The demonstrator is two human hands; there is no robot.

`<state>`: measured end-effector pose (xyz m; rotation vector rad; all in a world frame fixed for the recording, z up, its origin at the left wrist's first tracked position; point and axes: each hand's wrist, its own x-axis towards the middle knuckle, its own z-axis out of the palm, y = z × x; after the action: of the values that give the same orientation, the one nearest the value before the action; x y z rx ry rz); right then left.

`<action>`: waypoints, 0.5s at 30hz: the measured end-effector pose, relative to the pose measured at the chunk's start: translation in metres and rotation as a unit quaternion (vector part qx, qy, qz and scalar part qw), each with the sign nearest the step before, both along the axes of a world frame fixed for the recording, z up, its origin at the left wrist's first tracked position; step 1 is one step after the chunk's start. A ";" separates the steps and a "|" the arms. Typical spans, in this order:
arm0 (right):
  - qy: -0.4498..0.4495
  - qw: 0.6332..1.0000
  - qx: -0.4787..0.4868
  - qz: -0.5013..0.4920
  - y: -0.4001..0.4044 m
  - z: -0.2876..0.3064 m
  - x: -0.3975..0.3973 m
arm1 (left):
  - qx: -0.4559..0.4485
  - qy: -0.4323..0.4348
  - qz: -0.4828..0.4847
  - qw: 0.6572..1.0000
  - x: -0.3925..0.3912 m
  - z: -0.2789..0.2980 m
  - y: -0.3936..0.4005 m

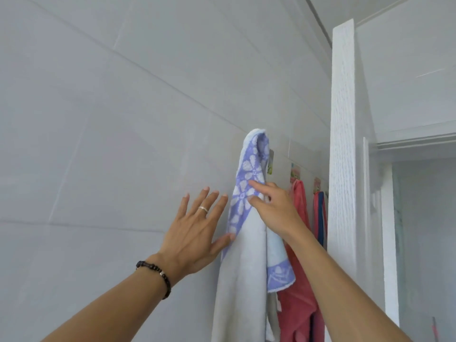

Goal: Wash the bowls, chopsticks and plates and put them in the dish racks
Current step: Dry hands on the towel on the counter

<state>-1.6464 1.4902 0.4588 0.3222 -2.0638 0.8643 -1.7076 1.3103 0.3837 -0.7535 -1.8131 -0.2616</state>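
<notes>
A pale blue towel (243, 262) with a purple flower border hangs from a hook high on the tiled wall. My left hand (195, 230) is spread flat with straight fingers just left of the towel, its thumb touching the towel's purple edge. My right hand (271, 206) reaches up to the towel and its fingers press on the flowered border. No bowls, chopsticks, plates or dish racks are in view.
A red cloth (299, 292) hangs on the hook to the right, and a red and blue item (320, 218) hangs beyond it. A white textured panel edge (343, 144) stands upright at the right. Grey wall tiles (98, 119) fill the left.
</notes>
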 end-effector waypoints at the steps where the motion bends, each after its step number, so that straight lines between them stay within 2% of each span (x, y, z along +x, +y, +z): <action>1: -0.036 0.997 -0.054 0.044 -0.007 -0.011 0.011 | 0.004 -0.056 -0.053 0.997 0.009 -0.003 -0.002; 3: -0.088 0.978 -0.163 0.094 -0.020 -0.034 0.033 | 0.002 -0.187 -0.117 0.975 0.026 -0.013 -0.004; 4: -0.099 0.974 -0.183 0.089 -0.026 -0.046 0.045 | 0.001 -0.221 -0.128 0.967 0.034 -0.020 -0.007; 6: -0.108 0.981 -0.155 0.046 -0.037 -0.071 0.068 | 0.009 -0.272 -0.166 0.948 0.046 -0.041 -0.012; 8: -0.121 0.984 -0.132 0.019 -0.049 -0.094 0.094 | 0.019 -0.329 -0.252 0.910 0.063 -0.063 -0.020; 9: -0.135 0.981 -0.141 0.018 -0.054 -0.105 0.106 | 0.045 -0.365 -0.321 0.873 0.074 -0.073 -0.023; 11: -0.176 0.973 -0.151 0.006 -0.065 -0.124 0.134 | 0.123 -0.451 -0.457 0.757 0.097 -0.081 -0.032; 12: -0.200 0.969 -0.147 -0.007 -0.070 -0.133 0.149 | 0.155 -0.485 -0.495 0.704 0.106 -0.082 -0.035; 13: -0.221 0.964 -0.144 -0.018 -0.077 -0.142 0.165 | 0.176 -0.510 -0.513 0.668 0.116 -0.083 -0.038; 14: -0.234 0.960 -0.149 -0.025 -0.085 -0.152 0.184 | 0.178 -0.527 -0.516 0.651 0.127 -0.089 -0.039; 15: -0.238 0.958 -0.158 -0.039 -0.094 -0.161 0.203 | 0.171 -0.537 -0.512 0.649 0.138 -0.096 -0.042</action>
<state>-1.4437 1.3957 0.2979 -0.1589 -2.2991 1.2964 -1.5696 1.2687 0.2876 -1.4520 -1.9879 -2.1324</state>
